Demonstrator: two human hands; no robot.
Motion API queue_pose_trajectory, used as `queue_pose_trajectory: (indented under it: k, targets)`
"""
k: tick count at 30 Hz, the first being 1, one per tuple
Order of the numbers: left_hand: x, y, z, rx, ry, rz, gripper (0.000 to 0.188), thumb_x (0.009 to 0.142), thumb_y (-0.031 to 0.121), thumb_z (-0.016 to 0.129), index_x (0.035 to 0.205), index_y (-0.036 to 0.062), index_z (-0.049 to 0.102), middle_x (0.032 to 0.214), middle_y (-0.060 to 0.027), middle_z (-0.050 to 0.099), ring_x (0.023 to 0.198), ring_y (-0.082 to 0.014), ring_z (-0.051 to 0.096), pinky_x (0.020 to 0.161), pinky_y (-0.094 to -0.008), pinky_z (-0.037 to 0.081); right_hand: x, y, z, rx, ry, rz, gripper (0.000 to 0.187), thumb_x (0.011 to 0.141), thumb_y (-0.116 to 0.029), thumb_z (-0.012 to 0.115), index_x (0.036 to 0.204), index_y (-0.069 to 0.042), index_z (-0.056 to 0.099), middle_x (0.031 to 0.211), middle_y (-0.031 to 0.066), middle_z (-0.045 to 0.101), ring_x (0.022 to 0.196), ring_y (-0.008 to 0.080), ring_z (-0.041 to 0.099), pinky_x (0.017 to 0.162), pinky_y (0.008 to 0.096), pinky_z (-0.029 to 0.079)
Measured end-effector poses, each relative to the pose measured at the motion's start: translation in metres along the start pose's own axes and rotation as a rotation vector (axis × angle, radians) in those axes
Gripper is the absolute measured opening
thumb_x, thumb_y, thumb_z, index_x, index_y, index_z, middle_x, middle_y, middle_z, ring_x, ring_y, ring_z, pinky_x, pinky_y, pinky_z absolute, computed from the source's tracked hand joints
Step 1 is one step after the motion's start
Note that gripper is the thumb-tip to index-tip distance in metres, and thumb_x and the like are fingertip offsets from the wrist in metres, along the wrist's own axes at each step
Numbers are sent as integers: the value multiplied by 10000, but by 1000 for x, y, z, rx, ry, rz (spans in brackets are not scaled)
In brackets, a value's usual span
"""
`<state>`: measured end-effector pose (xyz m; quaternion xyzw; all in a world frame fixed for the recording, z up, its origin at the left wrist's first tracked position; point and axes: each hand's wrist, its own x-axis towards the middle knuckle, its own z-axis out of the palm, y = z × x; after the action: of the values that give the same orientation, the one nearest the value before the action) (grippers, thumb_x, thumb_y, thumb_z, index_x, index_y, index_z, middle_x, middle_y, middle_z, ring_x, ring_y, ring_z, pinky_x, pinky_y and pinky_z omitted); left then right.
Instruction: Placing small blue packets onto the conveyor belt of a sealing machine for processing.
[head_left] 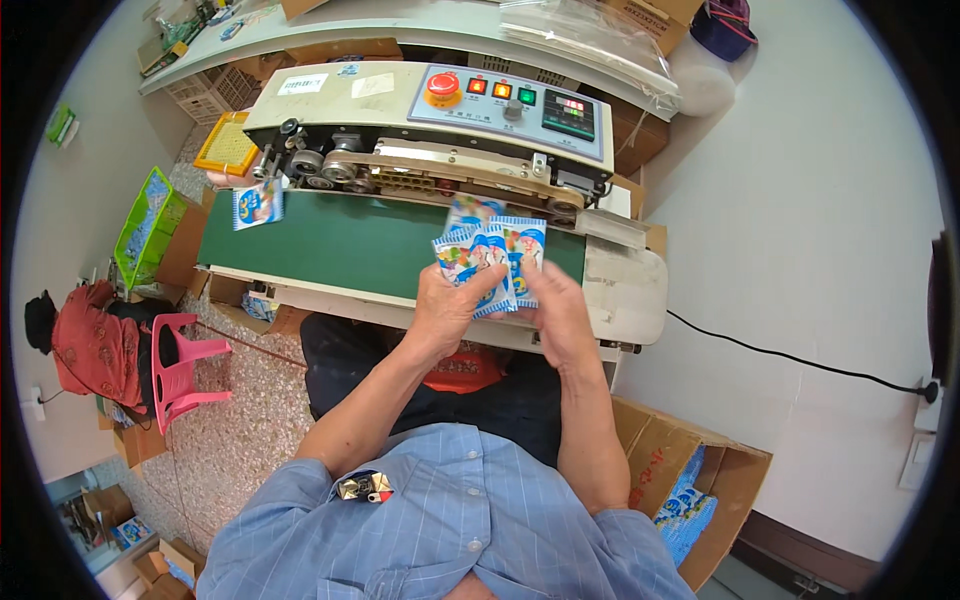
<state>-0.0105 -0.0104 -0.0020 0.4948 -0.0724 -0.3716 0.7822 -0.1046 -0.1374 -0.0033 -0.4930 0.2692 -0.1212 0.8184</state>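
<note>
L hand point(445, 305) & R hand point(562, 315) both clamped on fanned blue packets point(492, 250) over green conveyor belt point(340, 245), one packet point(258, 204) at far-left end

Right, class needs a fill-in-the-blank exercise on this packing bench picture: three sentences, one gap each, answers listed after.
1. Both hands, the left hand and the right hand, hold a fan of small blue and white ____ over the machine.
2. The conveyor belt of the sealing machine is ____ in colour.
3. One sachet sits at the belt's ____ end.

Missing words: sachets; green; left
</note>
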Motion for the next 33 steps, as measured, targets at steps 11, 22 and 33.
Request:
queue_pose_trajectory:
  k: [11,22,33]
  targets:
    - [2,12,-16,-63,-97,-165,229,916,109,673,1106,-13,634,988,-83,694,811,-160,693,629,-322,624,16,-20,-47,-17,336,-55,273,1002,-162,542,1182,41,577,1028,107,676,837,180,692,641,330,636]
    - [1,17,-17,85,-74,-180,251,853,52,739,1086,-6,666,981,-67,706,829,-142,691,628,-318,620,19,-5,-6,-178,161,-70,354,1016,-292,555,1183,18,592,1060,121,680,963,228,686,783,340,575]
    - [1,14,-10,183,-125,-183,296,932,186,682,1162,5,639,1032,-101,705,896,-173,705,601,-300,631,-14,-2,-17,43,240,-154,165,1000,-187,585,984,-25,608,871,30,644,704,100,651,602,274,606]
